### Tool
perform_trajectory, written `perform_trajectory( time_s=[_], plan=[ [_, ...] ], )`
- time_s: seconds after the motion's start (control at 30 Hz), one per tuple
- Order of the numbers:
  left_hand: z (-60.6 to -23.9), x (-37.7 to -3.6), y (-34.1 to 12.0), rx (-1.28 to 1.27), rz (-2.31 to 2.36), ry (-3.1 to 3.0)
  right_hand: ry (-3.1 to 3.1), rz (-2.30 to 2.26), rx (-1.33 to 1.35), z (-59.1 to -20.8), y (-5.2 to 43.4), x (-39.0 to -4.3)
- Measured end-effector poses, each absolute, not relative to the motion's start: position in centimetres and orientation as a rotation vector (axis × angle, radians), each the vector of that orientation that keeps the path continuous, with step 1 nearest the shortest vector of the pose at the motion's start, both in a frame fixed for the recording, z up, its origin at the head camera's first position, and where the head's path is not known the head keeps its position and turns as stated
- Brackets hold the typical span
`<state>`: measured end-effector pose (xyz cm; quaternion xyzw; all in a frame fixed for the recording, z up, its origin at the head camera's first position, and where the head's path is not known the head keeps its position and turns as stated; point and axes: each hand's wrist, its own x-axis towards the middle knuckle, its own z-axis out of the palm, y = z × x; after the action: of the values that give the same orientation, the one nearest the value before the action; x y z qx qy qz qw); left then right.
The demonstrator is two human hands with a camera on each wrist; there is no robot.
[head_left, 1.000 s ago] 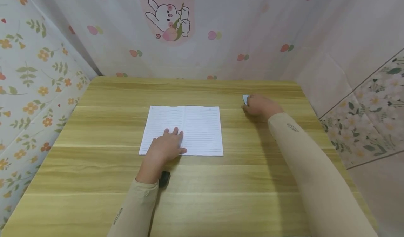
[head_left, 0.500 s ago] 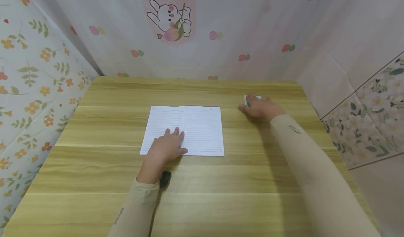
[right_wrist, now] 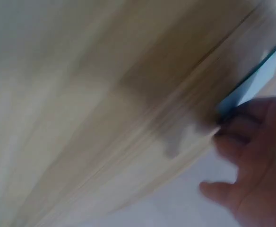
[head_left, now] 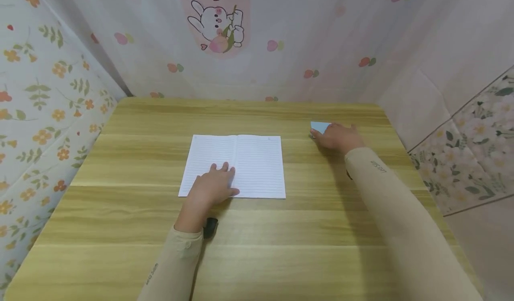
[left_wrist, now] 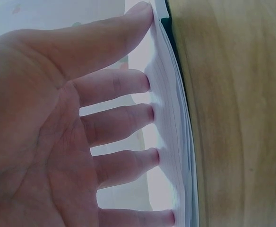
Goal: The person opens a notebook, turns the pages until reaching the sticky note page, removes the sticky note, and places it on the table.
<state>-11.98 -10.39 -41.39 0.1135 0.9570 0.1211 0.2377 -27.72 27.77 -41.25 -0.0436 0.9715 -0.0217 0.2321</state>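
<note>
An open lined notebook (head_left: 260,166) lies on the wooden table. My left hand (head_left: 211,186) rests on its left page near the fold, fingers spread and straight. The left wrist view shows the fingertips and thumb (left_wrist: 105,45) touching the page, with the layered page edges beside them. Farther back and to the right, my right hand (head_left: 336,137) pinches a small, thin, light blue flat piece (head_left: 320,126) at its near edge. In the right wrist view the fingers curl at one end of the blue piece (right_wrist: 256,85), and one finger sticks out apart. The blurred grip is partly hidden.
A small black object (head_left: 210,228) shows beside my left wrist. The wooden table (head_left: 265,265) ends at a printed curtain (head_left: 289,33) behind. A floral cloth (head_left: 52,127) hangs on the left, and a flower-patterned wall (head_left: 478,145) stands on the right.
My right hand has shifted slightly right and changed its hold, so more of the blue piece shows now. My left hand stays in place on the notebook.
</note>
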Motion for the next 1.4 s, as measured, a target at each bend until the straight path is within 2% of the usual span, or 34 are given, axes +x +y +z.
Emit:
perform_trajectory(
  time_s=[0.23,0.47,0.67,1.1,1.4],
  plan=[
    [-41.7,-12.0,-10.3,0.32,0.327,2.618,2.558,-0.208,0.025,-41.3,23.0,-27.9],
    [-41.7,-12.2,-10.1,0.331,0.329,2.622,2.547,-0.191,0.039,-41.9,21.1,-28.5],
    [-41.6,-12.2,-10.2,0.329,0.33,2.623,2.596,-0.154,-0.003,-42.1,21.9,-28.6],
    [-41.6,-12.4,-10.4,0.318,0.317,2.621,2.712,0.106,-0.327,-42.7,23.8,-28.2],
    [-41.3,-12.3,-10.3,0.304,0.326,2.601,2.709,0.14,-0.421,-43.3,25.4,-28.2]
  ],
)
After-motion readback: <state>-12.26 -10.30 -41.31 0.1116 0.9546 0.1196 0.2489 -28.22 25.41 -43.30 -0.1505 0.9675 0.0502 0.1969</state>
